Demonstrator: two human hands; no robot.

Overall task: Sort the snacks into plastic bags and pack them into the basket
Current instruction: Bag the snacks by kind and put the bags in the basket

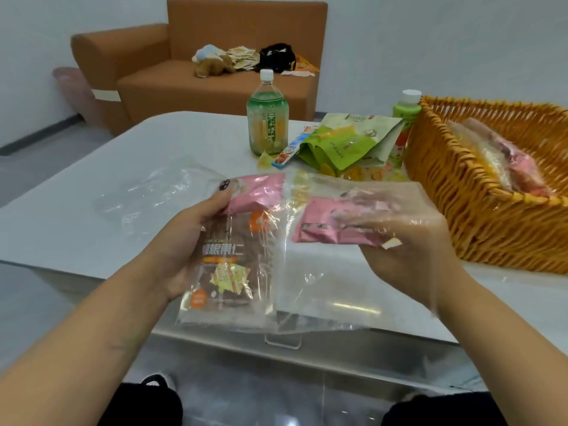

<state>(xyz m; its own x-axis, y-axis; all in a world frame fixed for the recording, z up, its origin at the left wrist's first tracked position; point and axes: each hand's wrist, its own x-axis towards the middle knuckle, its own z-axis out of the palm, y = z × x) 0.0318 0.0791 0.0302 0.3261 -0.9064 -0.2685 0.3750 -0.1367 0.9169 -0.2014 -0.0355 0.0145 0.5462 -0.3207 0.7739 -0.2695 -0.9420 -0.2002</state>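
Bare forearms, dark polish on left thumbnail (224, 184), black trousers (144, 404)

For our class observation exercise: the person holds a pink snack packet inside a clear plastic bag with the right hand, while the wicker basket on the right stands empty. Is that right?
Not quite. The head view shows the wicker basket already holding bagged snacks, so it is not empty. The rest holds: the right hand holds a pink snack packet inside a clear plastic bag.

A white desk (92, 229) carries the goods. A crumpled clear plastic bag (147, 192) lies at nine o'clock, a tall green tea bottle (266, 118) stands at twelve, and green snack pouches (344, 146) are heaped just beside it. At three o'clock sits a woven basket (479, 216), with a small green bottle (407, 115) behind its corner.
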